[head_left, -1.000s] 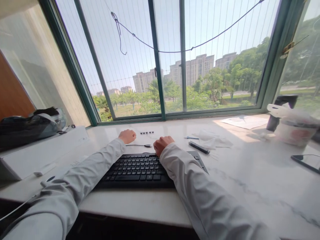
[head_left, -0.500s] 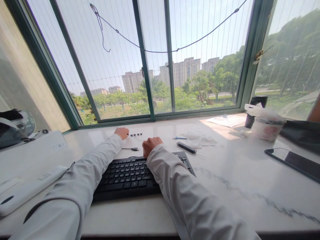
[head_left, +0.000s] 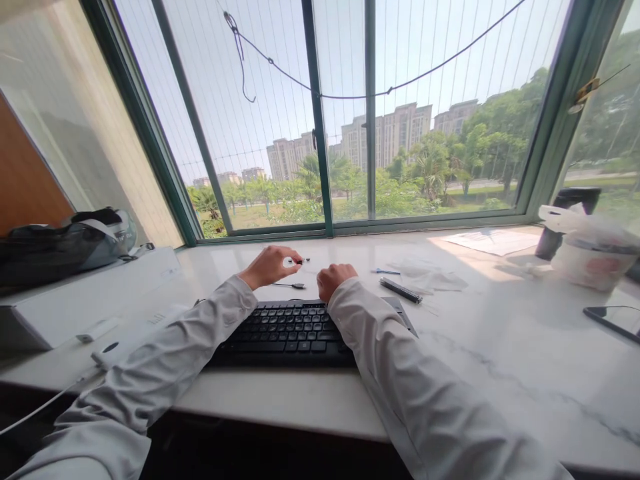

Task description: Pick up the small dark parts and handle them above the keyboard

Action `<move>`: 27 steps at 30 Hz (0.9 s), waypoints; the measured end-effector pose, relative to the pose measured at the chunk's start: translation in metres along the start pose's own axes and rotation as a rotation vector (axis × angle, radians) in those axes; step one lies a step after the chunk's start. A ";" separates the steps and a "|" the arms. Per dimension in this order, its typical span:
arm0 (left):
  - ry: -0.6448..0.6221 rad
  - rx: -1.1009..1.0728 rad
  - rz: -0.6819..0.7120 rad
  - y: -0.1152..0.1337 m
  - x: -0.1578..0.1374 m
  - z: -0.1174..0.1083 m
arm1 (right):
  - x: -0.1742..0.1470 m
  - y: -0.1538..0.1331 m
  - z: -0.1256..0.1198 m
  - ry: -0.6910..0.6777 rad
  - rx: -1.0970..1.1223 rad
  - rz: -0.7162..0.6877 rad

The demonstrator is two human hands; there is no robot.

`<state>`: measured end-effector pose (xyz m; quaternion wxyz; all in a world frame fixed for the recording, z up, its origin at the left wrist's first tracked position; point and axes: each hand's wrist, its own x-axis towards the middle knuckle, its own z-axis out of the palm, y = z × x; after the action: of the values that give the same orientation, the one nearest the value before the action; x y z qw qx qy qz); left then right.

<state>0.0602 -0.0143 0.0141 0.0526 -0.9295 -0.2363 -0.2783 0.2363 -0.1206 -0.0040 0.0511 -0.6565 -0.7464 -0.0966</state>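
Left hand (head_left: 270, 268) has advanced along the row of dark pieces (head_left: 307, 259) since the previous frame, away from the row's left end, and its thumb and index finger now form a loop. The 2 tips converge at 1 dark piece; I cannot tell whether it is gripped. The right hand (head_left: 337, 280) is curled at the rear edge of the keyboard (head_left: 287, 328); its palm side is hidden from my camera, so I cannot tell whether it holds anything. The row lies on the worktop (head_left: 280, 393) behind the keyboard, apart from it. A plug (head_left: 299, 286) lies between the 2 hands, near the rear edge.

Edges: a strip of worktop separates the keyboard's front edge from the worktop's front edge. Rear limit: window frame (head_left: 327, 230). Left limit: white box (head_left: 95, 293), beyond the left sleeve. Right side: I have worktop from keyboard to phone (head_left: 615, 319); a black pen-like item (head_left: 401, 291), blue stick (head_left: 386, 271) and plastic film (head_left: 435, 279) lie farther back.
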 end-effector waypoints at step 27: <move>-0.092 -0.565 -0.047 0.015 -0.042 0.022 | 0.015 0.016 0.027 0.045 0.358 -0.106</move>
<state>0.0472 -0.0399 -0.0265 -0.2258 -0.9132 -0.1730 -0.2917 0.2511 -0.0985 -0.0259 0.1786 -0.5941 -0.7840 0.0208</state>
